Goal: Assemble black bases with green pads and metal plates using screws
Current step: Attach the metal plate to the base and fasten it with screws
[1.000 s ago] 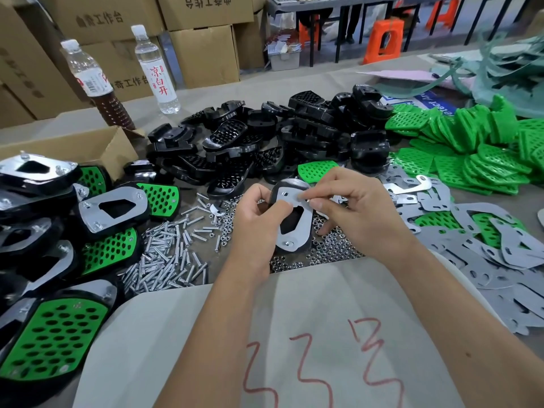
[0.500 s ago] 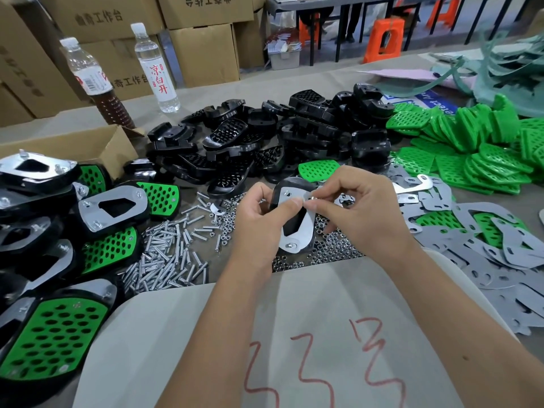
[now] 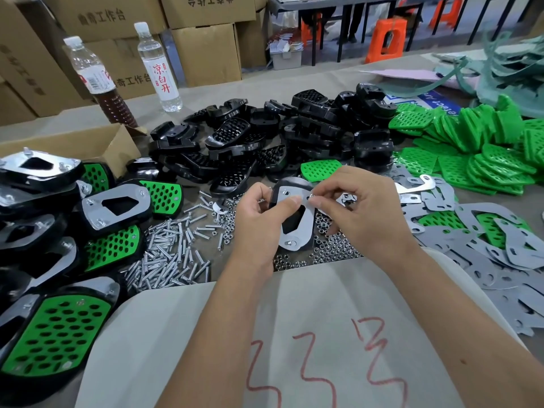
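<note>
Left hand: the left hand (image 3: 259, 225) gripped a black base (image 3: 278, 187) by its left edge, thumb pressed flat on the metal plate (image 3: 297, 231) laid over it, holding the pair just above the bench (image 3: 294, 81).
Right hand: the right hand (image 3: 359, 213) pinched something small at the plate's far right corner, probably a nut or screw; too small to tell which.
Handling: the base looked stiff and light; the plate thin, rigid and smooth, likely to slide unless pinned, so edge-and-thumb seemed the sound hold.
Small parts: nuts (image 3: 332, 248) lay under the hands, screws (image 3: 173, 254) to the near left; both looked fiddly and quick to roll.
Stock: loose bases (image 3: 265, 142) far, green pads (image 3: 485, 154) far right, looking bendy; spare plates (image 3: 500, 251) right.
Finished: assembled pieces (image 3: 117, 207) stacked at the left.
</note>
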A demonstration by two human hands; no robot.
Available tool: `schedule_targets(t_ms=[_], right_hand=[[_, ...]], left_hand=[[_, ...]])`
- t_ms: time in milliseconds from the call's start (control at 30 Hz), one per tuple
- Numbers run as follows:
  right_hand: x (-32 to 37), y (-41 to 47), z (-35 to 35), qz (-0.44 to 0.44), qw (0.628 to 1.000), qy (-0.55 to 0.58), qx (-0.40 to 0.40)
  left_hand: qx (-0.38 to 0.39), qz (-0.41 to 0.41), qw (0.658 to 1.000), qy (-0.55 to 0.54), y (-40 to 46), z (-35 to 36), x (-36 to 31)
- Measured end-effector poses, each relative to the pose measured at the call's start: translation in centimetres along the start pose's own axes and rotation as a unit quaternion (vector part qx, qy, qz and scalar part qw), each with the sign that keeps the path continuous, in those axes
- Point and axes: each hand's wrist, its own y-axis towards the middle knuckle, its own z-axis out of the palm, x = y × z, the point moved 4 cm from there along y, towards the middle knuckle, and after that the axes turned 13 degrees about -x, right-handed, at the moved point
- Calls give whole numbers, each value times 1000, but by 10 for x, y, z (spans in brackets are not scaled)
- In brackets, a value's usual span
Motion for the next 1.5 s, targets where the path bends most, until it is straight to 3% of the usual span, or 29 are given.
schedule_targets(t_ms=[233,433,600,667,800,967,1267,1500], right_hand=[[3,3,-3,-56,997,-26,52],[11,4,-2,-114,988,-102,22],[15,4,-2,-143,986,-81,31],[12,2,-2,-97,994,-41,16],[-4,0,3,112,986,109,-49],[-12,-1,6,168,975,125,-82],[0,-4,10,39,996,43,-69],[0,-4,10,-12,995,-25,-94]], left_hand=[[7,-3,1000,7,4,-1,4],[6,3,1000,23,5,1,5],[-8,18,999,43,5,3,5],[-19,19,999,43,5,3,5],[-42,14,998,45,3,2,4],[-45,14,998,40,2,1,3],[-33,8,999,16,4,-2,3],[-35,-4,999,11,7,-3,5]])
